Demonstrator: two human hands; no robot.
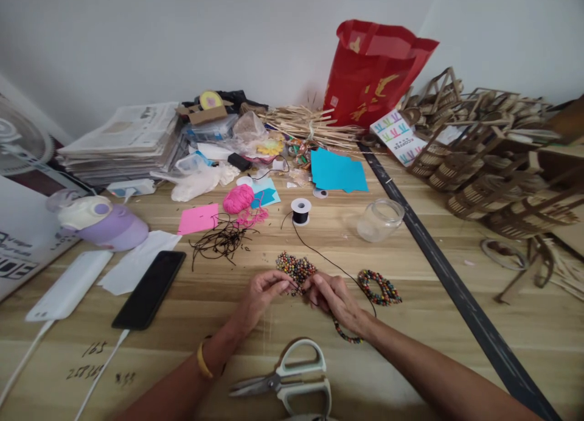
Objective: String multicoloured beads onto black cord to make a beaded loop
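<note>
Over a pile of small multicoloured beads (292, 265), both hands meet with fingertips close together. My left hand (267, 288) is closed in a pinch at the pile's lower edge; what its fingertips hold is too small to make out. My right hand (335, 296) is closed on a thin black cord, and a strung length of beads (347, 336) hangs below its palm. The cord (335, 263) runs from a white spool (300, 212) past the right wrist. A coiled bead strand (381, 288) lies to the right of that hand.
Scissors (285, 378) lie nearest me. Left are a black phone (149, 290), a white power bank (68, 286) and cut black cords (221, 241). Behind sit pink yarn (238, 199), blue paper (338, 170) and a glass jar (380, 221). Woven baskets (483, 190) crowd the right.
</note>
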